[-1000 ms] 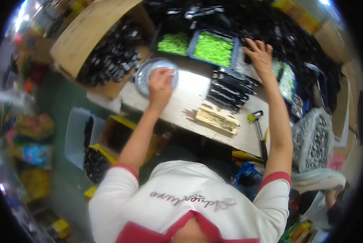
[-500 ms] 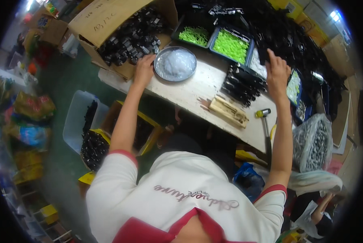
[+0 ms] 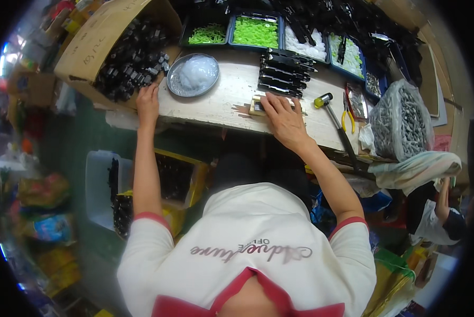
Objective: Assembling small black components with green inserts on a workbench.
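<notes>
Cardboard box beside left hand

Both arms reach forward, left hand palm down, right hand flat with fingers spread

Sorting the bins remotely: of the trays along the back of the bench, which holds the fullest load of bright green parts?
The second tray from the left, packed edge to edge with green parts; the tray left of it holds a thinner scatter.

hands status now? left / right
Left hand: open, fingers at the cardboard box of black parts, holding nothing visible.
Right hand: open, flat on the wooden block.
</notes>
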Tool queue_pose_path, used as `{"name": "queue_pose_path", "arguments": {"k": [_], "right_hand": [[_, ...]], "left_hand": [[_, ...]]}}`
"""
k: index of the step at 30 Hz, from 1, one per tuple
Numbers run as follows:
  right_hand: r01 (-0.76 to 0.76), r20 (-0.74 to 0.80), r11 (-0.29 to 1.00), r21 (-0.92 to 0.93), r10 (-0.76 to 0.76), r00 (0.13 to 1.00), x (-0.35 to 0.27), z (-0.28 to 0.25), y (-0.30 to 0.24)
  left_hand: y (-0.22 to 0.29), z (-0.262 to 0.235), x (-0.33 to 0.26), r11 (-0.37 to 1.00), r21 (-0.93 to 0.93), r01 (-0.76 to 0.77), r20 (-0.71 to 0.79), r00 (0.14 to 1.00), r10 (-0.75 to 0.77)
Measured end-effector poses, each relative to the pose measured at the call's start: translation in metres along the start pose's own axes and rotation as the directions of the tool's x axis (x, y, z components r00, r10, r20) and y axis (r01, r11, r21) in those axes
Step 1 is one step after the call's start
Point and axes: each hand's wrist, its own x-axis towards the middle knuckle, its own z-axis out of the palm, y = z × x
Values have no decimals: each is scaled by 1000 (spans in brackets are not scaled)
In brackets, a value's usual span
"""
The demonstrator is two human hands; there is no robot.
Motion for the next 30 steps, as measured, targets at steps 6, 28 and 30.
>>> {"name": "queue_pose_path", "arguments": {"k": [6, 28, 30], "right_hand": [[3, 12, 992, -123, -1, 1000, 2, 14, -5], [-23, -329, 800, 600, 272, 904, 2, 16, 9], [25, -383, 815, 579, 244, 891, 2, 16, 10]], "left_hand": [[-15, -4, -7, 966, -161, 202, 79, 978, -191], [219, 79, -7, 787, -489, 377, 599, 801, -12], [221, 81, -10, 834, -457, 308, 560, 829, 1]]}}
